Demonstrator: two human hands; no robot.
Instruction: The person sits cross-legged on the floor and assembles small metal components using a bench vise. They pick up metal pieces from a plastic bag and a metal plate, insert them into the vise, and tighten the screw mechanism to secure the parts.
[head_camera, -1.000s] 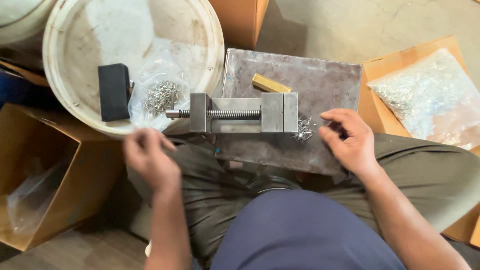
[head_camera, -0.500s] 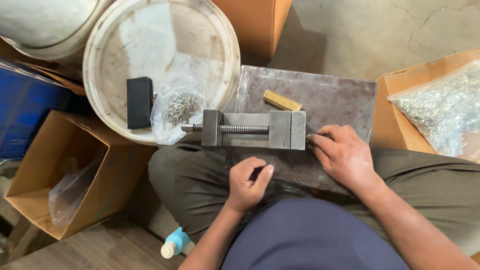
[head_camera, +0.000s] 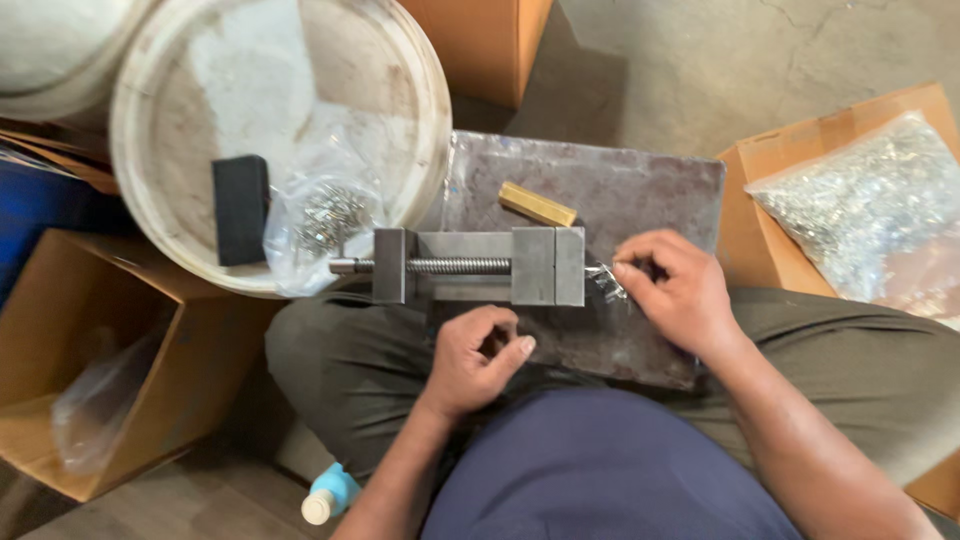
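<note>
Steel vise (head_camera: 478, 266) on grey slab (head_camera: 640, 190), long axis left–right, screw end left. Right hand (head_camera: 672, 290) at right end of vise, fingertips pinched on small shiny metal pieces (head_camera: 606, 281); exact grip unclear. Left hand (head_camera: 478, 358) just near of vise, fingers loosely curled, contents hidden. Brass bar (head_camera: 537, 204) far of vise.

Small grey steel vise (head_camera: 480, 265) is lying lengthwise on stained metal plate (head_camera: 640, 200), screw pointing left, jaws closed. Tiny shiny metal pieces (head_camera: 606, 283) are resting against its right end.
</note>
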